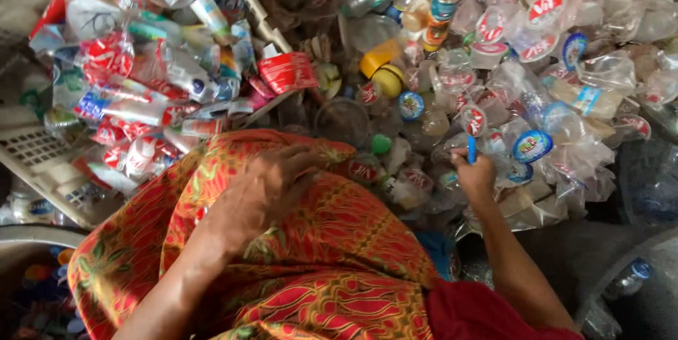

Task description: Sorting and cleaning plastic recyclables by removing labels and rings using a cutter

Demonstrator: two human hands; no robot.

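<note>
Resting on a red and orange patterned cloth (332,241), left hand (272,185) laid flat and holding nothing, right hand (477,174) clamped on a small blue plastic stick (471,149), heap of clear crushed plastic cups (537,93) spread just beyond it, white plastic crate (35,153) seen beyond the left hand.

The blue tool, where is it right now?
In the head view, right of centre: the blue tool sticks up from the right hand, against the crushed plastic cups.

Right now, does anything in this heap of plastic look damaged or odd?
Yes. Most clear plastic cups in the heap are crushed and lie at all angles. The right hand holds a small blue tool above them. The left hand rests on the patterned red cloth.
</note>
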